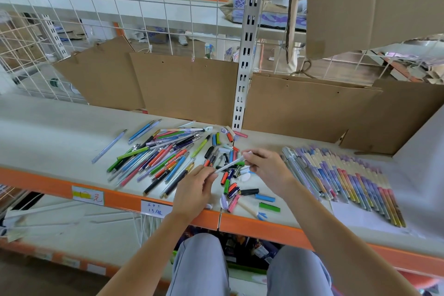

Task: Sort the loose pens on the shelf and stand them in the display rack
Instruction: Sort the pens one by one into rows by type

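Holding one white pen (229,164) between them, both hands work just above the shelf (60,122): the left hand (192,190) pinches its lower end with curled fingers, and the right hand (266,166) pinches the upper end between thumb and fingertips. It may be a cap being fitted or pulled; the blur makes that hard to tell.

The main risk, as I judge it, lies right under the hands. Loose caps (249,191) and short pen parts lie scattered near the orange front edge (264,223), some almost on the lip, and a wrist sweeping back could knock them off. The pile of pens (158,156) to the left is a crossed tangle, so pulling one out could roll others toward the edge. A slip of the pinch would drop the white pen into the caps.

As for containers, no display rack shows in this view, so nothing stands upright yet. The only sorted group is a flat row of pens (343,180) laid side by side at the right, well apart from the pile. Flattened cardboard (185,86) leans against the back and holds nothing.
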